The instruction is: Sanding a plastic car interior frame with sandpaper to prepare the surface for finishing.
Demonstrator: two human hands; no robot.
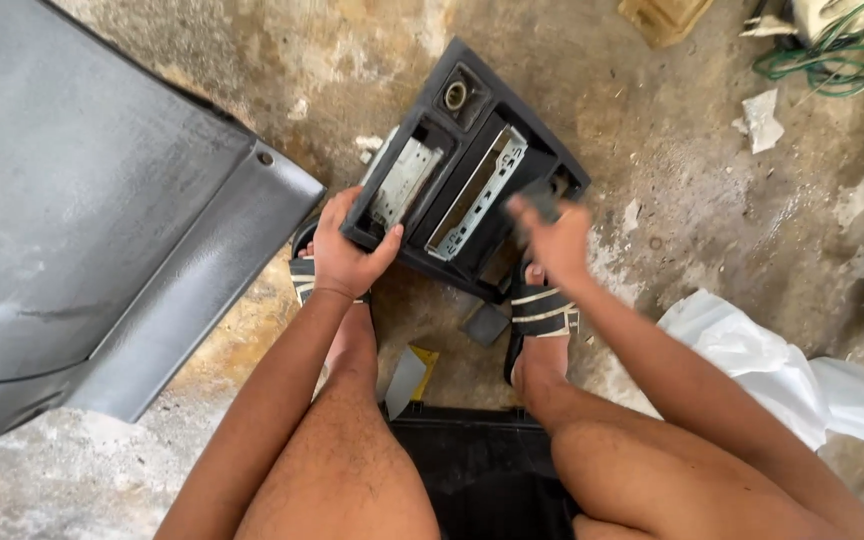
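Observation:
A black plastic car console panel with two rectangular openings and metal brackets inside lies tilted on the concrete floor between my feet. My left hand grips its near left corner, thumb hooked over the edge. Over the panel's right side, my right hand is blurred and presses a small dark grey piece against the surface. My knees and sandalled feet frame the panel from below.
A large grey car body panel fills the left side. White plastic sheeting lies at the right. Green wire and scraps of paper sit at the top right. A black box rests between my legs.

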